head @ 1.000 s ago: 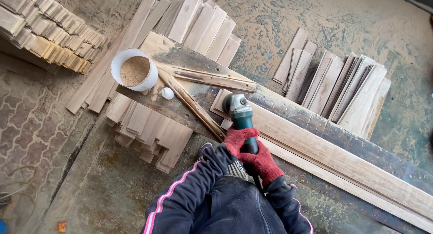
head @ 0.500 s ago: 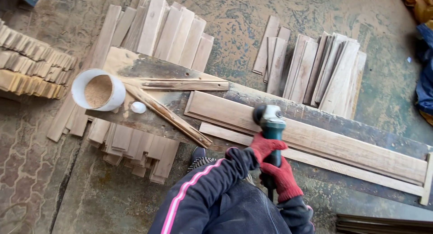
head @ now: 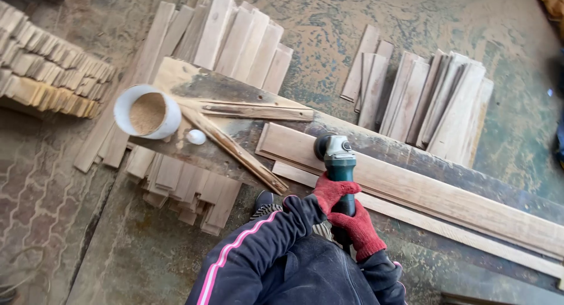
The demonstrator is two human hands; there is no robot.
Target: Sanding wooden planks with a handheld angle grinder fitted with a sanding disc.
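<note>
Both my hands wear red gloves and grip a green and grey angle grinder (head: pixel 336 157). My left hand (head: pixel 330 190) holds the body nearer the head; my right hand (head: pixel 357 227) holds the rear of the handle. The grinder's head rests on a long pale wooden plank (head: pixel 423 190) that lies on a dark workboard (head: pixel 235 128). A narrower strip (head: pixel 446 227) lies alongside the plank, nearer me.
A white bucket of sawdust (head: pixel 147 111) and a small white cap (head: pixel 195 137) sit on the workboard's left end beside two rough slats (head: pixel 247 155). Stacks of short boards (head: pixel 435 102) lie behind, on the left (head: pixel 47 76) and under the board (head: pixel 188 181).
The grinder went right along the plank, then came a little back left. The view shifted with my head.
</note>
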